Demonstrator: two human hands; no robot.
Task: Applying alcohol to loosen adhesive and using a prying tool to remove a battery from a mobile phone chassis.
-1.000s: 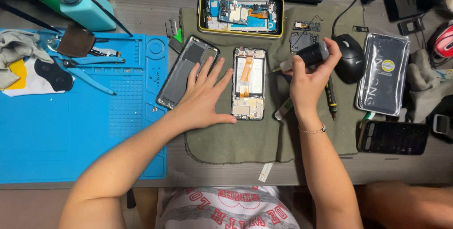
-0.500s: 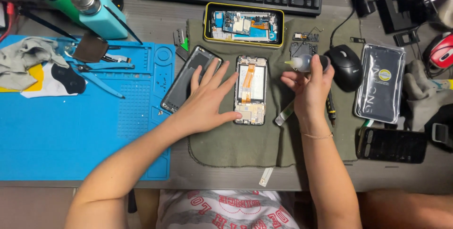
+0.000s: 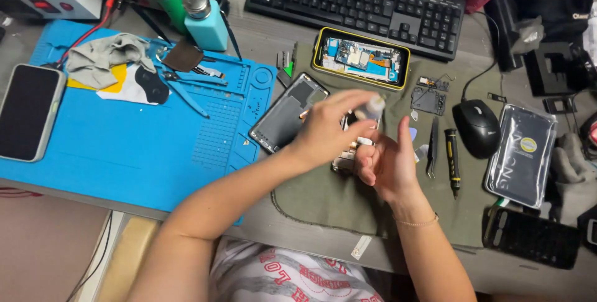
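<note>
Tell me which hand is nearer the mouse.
Right. The right hand sits just left of the black mouse, apart from it. The left hand is farther left, over the opened phone, holding a small bottle.

The left hand (image 3: 326, 129), which lay flat on the green cloth mat (image 3: 323, 205) beside the opened phone frame (image 3: 353, 153) 1 second ago, has lifted and now pinches the top of a small pale bottle (image 3: 374, 106). The right hand (image 3: 387, 164) has dropped from the mat's far side toward its middle, palm partly open under the bottle. Both hands now meet over the frame, hiding most of it.
</note>
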